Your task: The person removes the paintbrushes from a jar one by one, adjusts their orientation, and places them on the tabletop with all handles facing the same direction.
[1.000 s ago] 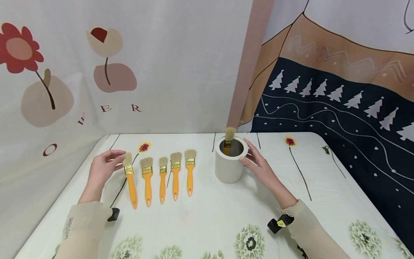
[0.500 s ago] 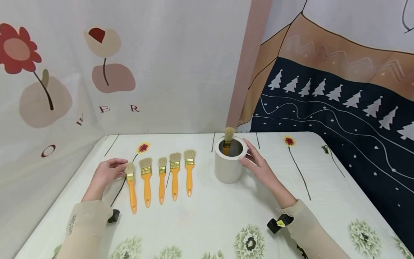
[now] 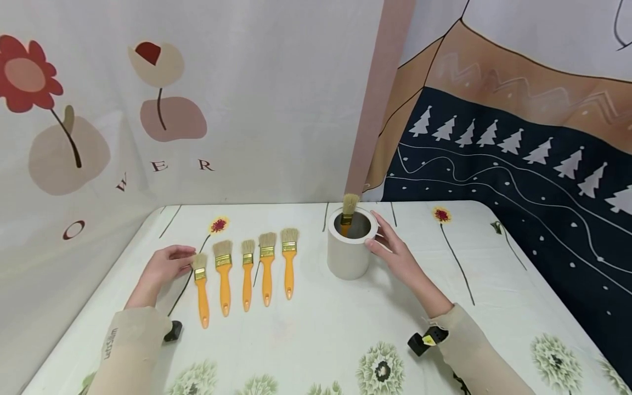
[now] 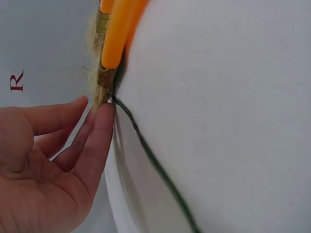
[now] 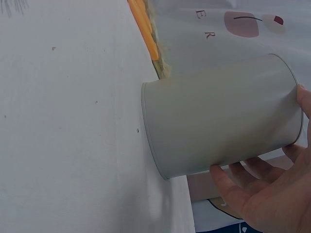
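Observation:
My left hand (image 3: 165,270) is beside the leftmost paintbrush (image 3: 202,293). Its fingertips touch or nearly touch the bristles. In the left wrist view the thumb (image 4: 73,109) stands a little apart from the bristles (image 4: 99,94), and the fingers are fairly straight. This brush lies on the table with its orange handle toward me. On the right, my right hand (image 3: 397,255) holds a pale grey cylindrical pot (image 3: 348,258), thumb at the rim and fingers along its side. One paintbrush (image 3: 349,207) stands in the pot, bristles up; its lower handle is hidden.
Several more orange-handled paintbrushes lie in a row right of the leftmost one, among them a wide brush (image 3: 224,280), a narrow brush (image 3: 247,277) and the rightmost brush (image 3: 289,263). The white flowered tablecloth (image 3: 316,329) ends at a printed curtain (image 3: 276,109) behind.
My left hand has come toward me with the leftmost paintbrush, which now lies flat, roughly in line with the row. My right hand and the pot have stayed in place.

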Motion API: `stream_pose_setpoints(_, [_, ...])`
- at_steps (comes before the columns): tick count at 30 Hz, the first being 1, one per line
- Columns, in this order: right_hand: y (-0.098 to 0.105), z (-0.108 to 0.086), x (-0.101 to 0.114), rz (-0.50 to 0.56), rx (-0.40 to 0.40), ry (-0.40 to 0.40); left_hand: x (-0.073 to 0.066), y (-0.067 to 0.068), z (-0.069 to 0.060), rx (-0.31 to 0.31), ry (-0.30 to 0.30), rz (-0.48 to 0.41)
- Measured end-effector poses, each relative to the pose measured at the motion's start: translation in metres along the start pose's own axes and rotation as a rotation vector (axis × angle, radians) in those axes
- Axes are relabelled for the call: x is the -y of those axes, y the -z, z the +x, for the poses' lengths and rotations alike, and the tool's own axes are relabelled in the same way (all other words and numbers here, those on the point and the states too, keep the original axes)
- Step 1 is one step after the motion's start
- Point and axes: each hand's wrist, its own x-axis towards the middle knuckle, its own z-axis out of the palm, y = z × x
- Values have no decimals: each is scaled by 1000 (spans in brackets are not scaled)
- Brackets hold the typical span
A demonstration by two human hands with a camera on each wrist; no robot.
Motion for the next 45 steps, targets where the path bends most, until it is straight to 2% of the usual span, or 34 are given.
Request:
stream_pose_setpoints(5, [0, 0, 0, -2, 1, -2, -2, 3, -2, -37, -56, 74])
stream_pose_setpoints(8, [0, 0, 0, -3, 1, -2, -3, 4, -2, -60, -91, 90])
stream_pose_setpoints(15, [0, 0, -1, 0, 3, -3, -14, 5, -3, -78, -147, 65])
stream_pose_setpoints(20, [1, -1, -2, -2, 0, -4, -15, 4, 9, -105, -178, 34])
stream_pose_setpoints(21, [2, -1, -2, -4, 0, -3, -17, 2, 10, -121, -170, 24])
stream_pose_setpoints(28, [2, 0, -2, -4, 3, 10, -48, -10, -4, -100, -253, 37])
stream_pose_setpoints(34, [1, 0, -2, 1, 3, -1, -67, -22, -9, -87, -326, -9])
stream_pose_setpoints(39, [1, 0, -3, 3, 6, 6, -82, -31, -9, -74, -352, -72])
stream_pose_setpoints(45, [1, 1, -5, 5, 6, 13, -103, -45, -12, -72, -369, -95])
